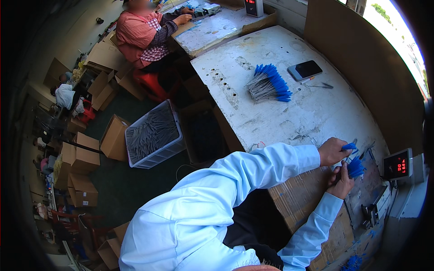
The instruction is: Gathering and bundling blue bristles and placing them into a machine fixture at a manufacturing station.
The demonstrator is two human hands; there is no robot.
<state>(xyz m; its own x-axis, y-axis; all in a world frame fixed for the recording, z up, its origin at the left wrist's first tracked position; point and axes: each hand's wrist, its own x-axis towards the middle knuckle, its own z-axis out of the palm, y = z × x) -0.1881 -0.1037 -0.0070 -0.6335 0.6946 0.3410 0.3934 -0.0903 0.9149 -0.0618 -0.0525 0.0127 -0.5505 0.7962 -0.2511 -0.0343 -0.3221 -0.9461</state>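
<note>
My left hand (333,151) is closed on a small blue-tipped piece (349,147) above the near right part of the worktable. Just below it, my right hand (342,182) is closed round a bunch of blue-tipped pieces (356,168), their blue ends pointing right. The fingers hide the stems in both hands. Farther up the white table (316,115) lies a fanned pile of thin grey wires with blue ends (270,84).
A phone (305,70) and tweezers (322,85) lie beyond the pile. A red-digit counter (398,166) stands at the right. A white crate (156,134) of grey wires sits left of the table. Another person (143,36) works at the far table.
</note>
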